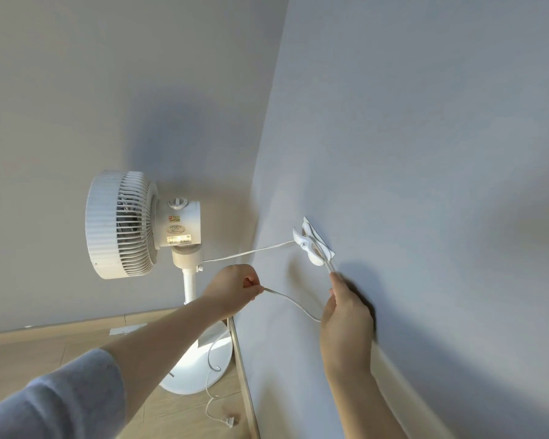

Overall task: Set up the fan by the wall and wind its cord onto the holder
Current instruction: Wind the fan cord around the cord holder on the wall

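White plastic all round here: the fan (124,224) stands on its pole and round base on the wooden floor (29,350), tucked into the corner where the two walls meet, head turned to the left. Its cord (248,252) runs taut from the neck of the fan across to the holder (313,245), a small white cleat fixed to the right-hand wall (425,153). From the holder the cord drops straight into the right hand (346,315), which is clamped around it just below the cleat, thumb up, knuckles close against the wall. A slack loop then sags between the two hands and rises to the left hand (235,288), whose fingers are pinched together on the cord, fist closed, sitting in front of the fan's pole. Below, the rest of the cord trails down over the fan's base, curls on the floor beside the skirting edge, and ends at the plug (229,420), lying loose on the boards near the foot of the wall. A grey-blue sleeve (54,400) covers the left forearm.
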`<move>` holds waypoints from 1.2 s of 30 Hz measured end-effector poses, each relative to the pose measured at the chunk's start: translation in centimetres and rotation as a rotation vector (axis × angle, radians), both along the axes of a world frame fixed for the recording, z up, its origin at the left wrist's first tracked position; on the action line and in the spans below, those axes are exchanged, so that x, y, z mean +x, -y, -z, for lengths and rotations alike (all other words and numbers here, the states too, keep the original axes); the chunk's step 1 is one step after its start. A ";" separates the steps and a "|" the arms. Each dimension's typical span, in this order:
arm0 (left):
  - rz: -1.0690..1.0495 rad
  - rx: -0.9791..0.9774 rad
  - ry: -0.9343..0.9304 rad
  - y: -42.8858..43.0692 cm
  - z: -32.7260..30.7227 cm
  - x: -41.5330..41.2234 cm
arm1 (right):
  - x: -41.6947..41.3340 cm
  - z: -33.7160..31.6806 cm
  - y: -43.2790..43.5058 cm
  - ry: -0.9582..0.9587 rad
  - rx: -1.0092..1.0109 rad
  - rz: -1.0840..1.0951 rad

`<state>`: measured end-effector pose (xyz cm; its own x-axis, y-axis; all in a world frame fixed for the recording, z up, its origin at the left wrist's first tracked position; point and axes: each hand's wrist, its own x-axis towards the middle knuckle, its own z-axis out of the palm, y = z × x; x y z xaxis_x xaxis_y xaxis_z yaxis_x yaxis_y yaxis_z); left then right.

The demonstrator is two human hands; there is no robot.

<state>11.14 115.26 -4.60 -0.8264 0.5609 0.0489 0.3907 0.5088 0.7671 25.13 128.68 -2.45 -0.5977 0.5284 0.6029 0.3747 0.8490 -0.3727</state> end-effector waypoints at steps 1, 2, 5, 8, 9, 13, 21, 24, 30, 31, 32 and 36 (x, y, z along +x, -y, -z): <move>-0.012 -0.001 -0.002 0.0 0.0 0.1 | -0.1 0.3 0.0 0.008 0.008 0.010; -0.024 0.001 -0.002 -0.1 0.1 0.1 | -0.3 0.6 -0.1 0.023 0.007 0.020; -0.065 -0.016 -0.036 -0.1 0.2 0.2 | -1.0 1.5 -0.3 0.075 -0.084 0.015; -0.130 -0.038 -0.067 0.5 0.1 0.0 | -1.6 2.2 0.0 0.115 -0.233 0.009; -0.147 -0.043 -0.080 0.8 0.1 -0.2 | -1.8 2.3 0.1 0.097 -0.276 0.023; -0.213 -0.069 -0.111 2.4 0.4 -1.1 | -3.4 3.0 0.7 0.062 -0.226 0.029; -0.400 -0.089 -0.110 7.5 1.9 -5.1 | -7.3 2.9 1.4 0.010 -0.682 -0.020; -0.417 -0.088 -0.094 8.5 2.4 -6.3 | -8.3 2.8 1.4 0.153 -0.580 -0.096; -0.422 -0.051 -0.056 7.9 3.3 -7.5 | -10.0 -1.8 1.0 0.578 0.184 -0.341; -0.425 -0.047 -0.050 7.9 3.4 -7.7 | -10.6 -2.6 1.0 0.684 0.295 -0.380; -0.429 -0.041 -0.043 7.8 3.5 -7.8 | -11.4 -3.2 1.0 0.775 0.371 -0.411; -0.448 0.009 -0.023 7.7 3.7 -8.4 | -14.5 -4.0 1.2 0.991 0.369 -0.491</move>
